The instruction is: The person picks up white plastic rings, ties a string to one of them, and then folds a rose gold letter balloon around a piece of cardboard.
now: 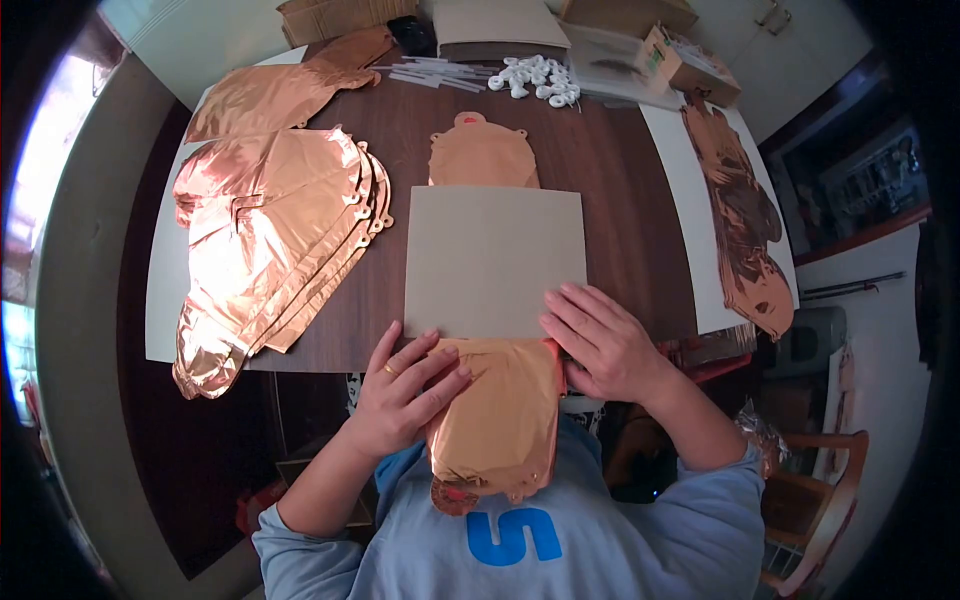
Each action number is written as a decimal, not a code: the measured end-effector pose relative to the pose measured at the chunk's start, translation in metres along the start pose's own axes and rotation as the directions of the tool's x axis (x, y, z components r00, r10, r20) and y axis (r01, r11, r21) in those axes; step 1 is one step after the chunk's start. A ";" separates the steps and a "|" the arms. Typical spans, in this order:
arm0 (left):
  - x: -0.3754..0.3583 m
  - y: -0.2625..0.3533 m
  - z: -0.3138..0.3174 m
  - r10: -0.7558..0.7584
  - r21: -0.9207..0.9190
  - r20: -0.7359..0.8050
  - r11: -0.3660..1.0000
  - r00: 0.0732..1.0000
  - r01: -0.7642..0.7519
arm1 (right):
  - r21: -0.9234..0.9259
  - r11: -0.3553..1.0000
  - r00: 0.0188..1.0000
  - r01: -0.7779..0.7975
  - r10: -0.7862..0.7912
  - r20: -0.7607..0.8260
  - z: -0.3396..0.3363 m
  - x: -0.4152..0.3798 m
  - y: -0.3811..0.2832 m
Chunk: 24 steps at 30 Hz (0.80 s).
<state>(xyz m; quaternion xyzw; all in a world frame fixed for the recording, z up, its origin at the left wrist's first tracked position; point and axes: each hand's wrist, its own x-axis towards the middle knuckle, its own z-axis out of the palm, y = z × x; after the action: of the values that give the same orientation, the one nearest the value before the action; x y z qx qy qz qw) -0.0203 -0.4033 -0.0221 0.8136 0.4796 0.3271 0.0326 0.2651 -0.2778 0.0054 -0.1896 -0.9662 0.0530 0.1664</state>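
A grey cardboard sheet (495,260) lies on a flat rose-gold foil balloon (483,158) in front of me. The balloon's tabbed, rounded end shows beyond the sheet's far edge. On the near side, its foil (497,415) hangs over the table edge towards my shirt. My left hand (405,390) is open, fingers spread, with fingertips at the sheet's near left corner and on the foil. My right hand (605,345) rests on the sheet's near right corner, fingers stretched out, thumb beside the foil. The balloon's middle is hidden under the sheet.
A stack of rose-gold foil balloons (275,225) covers the table's left side. White straws (437,73) and a heap of white ring-shaped pieces (537,80) lie at the back. More foil (735,210) lies at right. A small box (693,65) stands back right.
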 end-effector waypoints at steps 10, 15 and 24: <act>0.000 0.000 0.000 0.007 0.008 -0.004 1.000 1.000 -0.007 | 0.028 1.000 1.000 0.000 0.001 -0.016 0.000 -0.002 0.002; 0.007 -0.003 -0.006 0.031 0.003 -0.003 1.000 1.000 -0.031 | -0.048 0.999 0.991 -0.001 -0.006 -0.135 0.014 -0.003 -0.002; 0.013 -0.015 -0.001 0.082 0.108 -0.052 0.991 0.995 -0.076 | -0.039 0.999 0.980 -0.011 0.003 -0.199 0.019 -0.007 -0.005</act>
<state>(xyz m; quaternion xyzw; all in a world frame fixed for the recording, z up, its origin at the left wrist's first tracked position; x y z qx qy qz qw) -0.0284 -0.3847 -0.0201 0.8229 0.4647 0.3249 -0.0372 0.2631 -0.2865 -0.0141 -0.2007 -0.9450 0.0151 0.2579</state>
